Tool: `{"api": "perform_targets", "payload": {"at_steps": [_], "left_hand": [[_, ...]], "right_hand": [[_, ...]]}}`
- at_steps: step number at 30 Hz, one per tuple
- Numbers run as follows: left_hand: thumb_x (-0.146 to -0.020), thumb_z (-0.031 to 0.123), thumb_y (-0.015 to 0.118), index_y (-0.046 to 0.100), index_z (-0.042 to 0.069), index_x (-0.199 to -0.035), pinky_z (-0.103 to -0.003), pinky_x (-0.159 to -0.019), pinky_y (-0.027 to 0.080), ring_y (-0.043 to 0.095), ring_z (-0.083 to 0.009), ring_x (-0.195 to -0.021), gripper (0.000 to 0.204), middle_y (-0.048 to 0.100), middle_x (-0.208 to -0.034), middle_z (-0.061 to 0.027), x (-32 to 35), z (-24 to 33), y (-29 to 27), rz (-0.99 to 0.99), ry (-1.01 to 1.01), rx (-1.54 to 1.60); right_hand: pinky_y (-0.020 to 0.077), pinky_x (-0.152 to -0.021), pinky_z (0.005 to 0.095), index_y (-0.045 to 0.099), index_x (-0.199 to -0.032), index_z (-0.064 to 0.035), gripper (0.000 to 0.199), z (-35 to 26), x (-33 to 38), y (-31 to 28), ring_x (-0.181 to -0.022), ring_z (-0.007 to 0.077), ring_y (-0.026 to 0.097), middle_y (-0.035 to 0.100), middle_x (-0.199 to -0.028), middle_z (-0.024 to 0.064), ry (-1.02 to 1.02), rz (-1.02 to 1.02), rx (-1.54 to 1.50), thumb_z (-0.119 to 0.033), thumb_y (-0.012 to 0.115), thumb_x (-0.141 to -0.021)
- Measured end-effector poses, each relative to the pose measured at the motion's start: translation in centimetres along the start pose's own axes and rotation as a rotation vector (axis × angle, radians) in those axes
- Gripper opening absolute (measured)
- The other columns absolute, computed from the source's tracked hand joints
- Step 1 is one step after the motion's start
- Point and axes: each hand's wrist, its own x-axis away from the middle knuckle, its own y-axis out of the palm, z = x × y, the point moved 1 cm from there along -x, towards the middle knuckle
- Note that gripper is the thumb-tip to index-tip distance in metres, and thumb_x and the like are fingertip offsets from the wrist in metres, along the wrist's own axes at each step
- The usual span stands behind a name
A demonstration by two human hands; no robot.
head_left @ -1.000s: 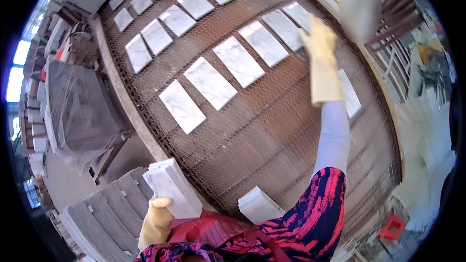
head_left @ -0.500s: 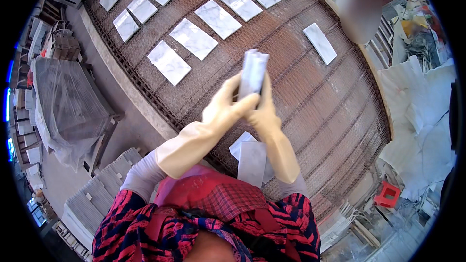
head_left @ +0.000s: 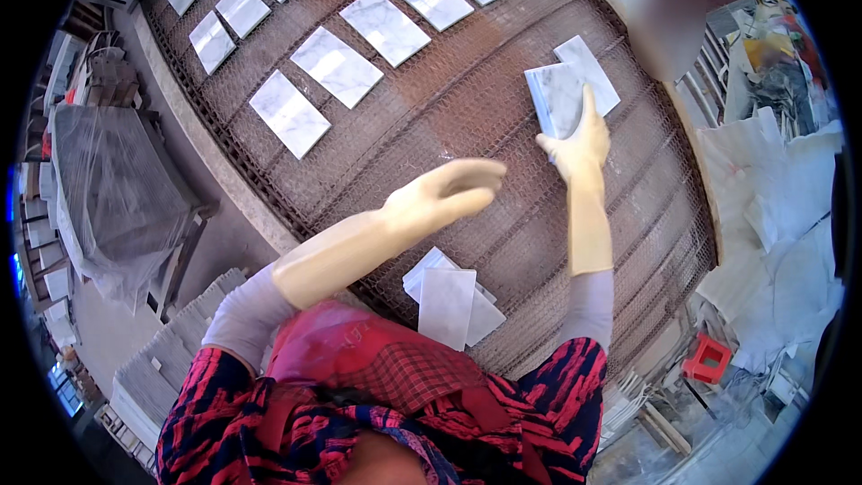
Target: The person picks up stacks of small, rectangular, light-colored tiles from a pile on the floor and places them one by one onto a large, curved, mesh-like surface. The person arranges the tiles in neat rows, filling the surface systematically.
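My right hand (head_left: 582, 145), in a cream rubber glove, grips a small stack of white marble tiles (head_left: 555, 94) over the right part of the mesh-topped table (head_left: 503, 251). That stack partly covers a single grey-veined tile (head_left: 600, 81); whether they touch I cannot tell. Apart from it, my left hand (head_left: 449, 190), gloved alike, hovers over the mesh with fingers stretched out and nothing in it. Nearer my apron, a few overlapping tiles (head_left: 446, 305) lie askew at the table's near edge. Glossy marble tiles (head_left: 337, 66) lie spaced out in slanting rows across the far left.
At left stands a plastic-wrapped load (head_left: 121, 189) on a frame. Closely stacked grey slabs (head_left: 171, 382) are by my left elbow. White sheeting (head_left: 763, 207) and a red plastic crate (head_left: 708, 359) lie at right. A blurred rounded shape (head_left: 664, 13) is beyond the table's far right edge.
The tile stack, previously between both hands at the middle, has moved right in my right hand, over the lone tile. My left hand has let go and stayed near the middle.
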Motion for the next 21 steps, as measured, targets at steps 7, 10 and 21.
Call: {"api": "perform_targets", "payload": {"at_steps": [7,10,21], "left_hand": [[-0.110,0.026,0.065,0.047,0.004,-0.161,-0.044,-0.125,0.039,0.053,-0.0267,-0.147,0.059,0.058,-0.155,-0.0178,8.8,-2.0,-1.3,-0.054,-0.133,0.099],[-0.110,0.023,0.064,0.047,0.003,-0.161,-0.045,-0.125,0.039,0.054,-0.0284,-0.146,0.057,0.058,-0.155,-0.0185,10.6,-2.5,-1.2,-0.030,-0.139,0.138],[-0.111,0.025,0.064,0.044,-0.001,-0.161,-0.047,-0.125,0.039,0.053,-0.0312,-0.147,0.060,0.056,-0.156,-0.0212,14.6,-1.0,0.5,0.050,-0.011,0.184]], "right_hand": [[0.0478,-0.117,0.0459,0.038,-0.166,-0.0154,0.128,2.1,-4.3,0.2,-0.134,0.0409,0.062,0.066,-0.142,0.0229,-0.214,-0.108,0.178,-0.024,0.103,-0.055],[0.0481,-0.116,0.0464,0.039,-0.165,-0.0147,0.127,1.9,-4.5,0.1,-0.134,0.0415,0.061,0.066,-0.141,0.0240,-0.249,-0.124,0.147,-0.022,0.102,-0.055],[0.0493,-0.115,0.0455,0.043,-0.163,-0.0133,0.125,3.7,-6.6,0.0,-0.132,0.0420,0.063,0.068,-0.140,0.0230,-0.474,-0.091,0.162,-0.027,0.104,-0.055]]}}
